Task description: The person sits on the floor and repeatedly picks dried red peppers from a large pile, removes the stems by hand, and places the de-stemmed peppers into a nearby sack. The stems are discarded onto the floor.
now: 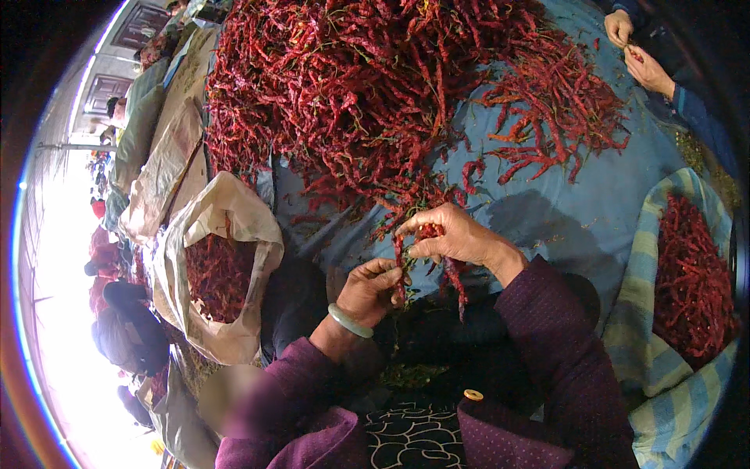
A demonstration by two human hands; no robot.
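Note:
My left hand (pixel 369 290), with a pale bangle (pixel 350 320) at its wrist, pinches the lower end of a dried red chili pepper (pixel 399 261). My right hand (pixel 448 240) is just above and to the right, its thumb and fingertips at the upper end of that pepper. Several more dried chilies (pixel 454 281) are gathered in my right hand and hang below its palm. Beyond both hands lies a large heap of dried red chilies (pixel 345 88) on a blue cloth (pixel 527 205), with loose peppers spilling down close to my fingers.
An open whitish woven sack (pixel 266 234) holding chilies stands at left. At right is a striped green-and-blue sack (pixel 636 305), also with chilies inside. A smaller chili pile (pixel 556 105) lies at upper right, near a co-worker's hands (pixel 647 70). Other people sit at far left.

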